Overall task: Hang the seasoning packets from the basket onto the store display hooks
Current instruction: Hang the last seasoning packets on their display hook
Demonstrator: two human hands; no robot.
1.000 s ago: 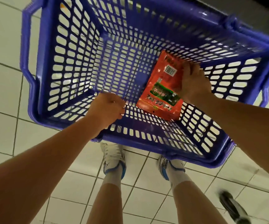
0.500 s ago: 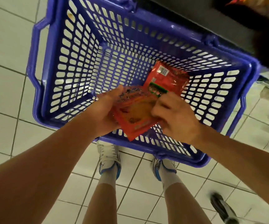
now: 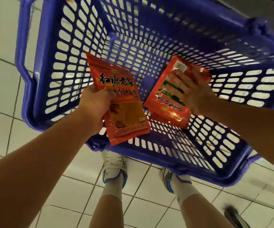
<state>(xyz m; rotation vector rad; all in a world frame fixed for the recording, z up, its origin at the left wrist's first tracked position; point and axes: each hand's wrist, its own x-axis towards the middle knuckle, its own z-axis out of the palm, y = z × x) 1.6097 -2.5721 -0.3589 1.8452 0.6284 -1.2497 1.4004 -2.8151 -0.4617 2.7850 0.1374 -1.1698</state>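
Note:
My left hand (image 3: pixel 94 104) grips a red seasoning packet (image 3: pixel 124 111) with black characters by its left edge, holding it face up over the near side of the blue plastic basket (image 3: pixel 39 89). Inside the basket, my right hand (image 3: pixel 194 91) holds a second red packet (image 3: pixel 164 102) with a green panel and a barcode. The fingers lie across its face and the thumb is hidden behind it. This packet is tilted toward the basket's right wall. No display hooks are in view.
The basket hangs over a white tiled floor (image 3: pixel 1 96), above my white and blue shoes (image 3: pixel 115 167). A dark, blurred object (image 3: pixel 235 218) lies on the floor at the bottom right. The basket's bottom shows no other packets.
One second ago only my right hand held a packet in the basket. My left hand has since taken one packet and lifted it left, and my right hand went back to the second one.

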